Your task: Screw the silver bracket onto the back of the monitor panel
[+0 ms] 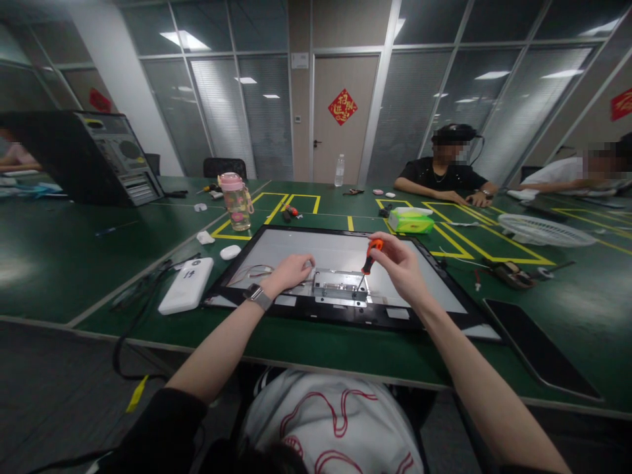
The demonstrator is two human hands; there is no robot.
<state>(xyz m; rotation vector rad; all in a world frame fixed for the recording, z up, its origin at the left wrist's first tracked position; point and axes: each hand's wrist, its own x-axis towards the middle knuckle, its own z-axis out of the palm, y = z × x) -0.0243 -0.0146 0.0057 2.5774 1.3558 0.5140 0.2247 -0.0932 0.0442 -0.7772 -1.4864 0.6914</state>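
My right hand pinches the orange-and-black handle of a screwdriver. Its shaft slants down to the right part of a metal bracket, where the tip meets a spot too small to make out. That bracket lies on the pale back of a flat display panel with a black frame. My left hand, with a watch at the wrist, rests over the panel just left of the bracket. Its fingers are loosely bent and slightly apart, with nothing visible in them. Thin wires run beside this hand on the panel.
Left of the panel are a white power bank, a white case and a pink-lidded bottle. A black phone-like slab lies right. Behind are a tissue pack, a white fan grille and a seated person.
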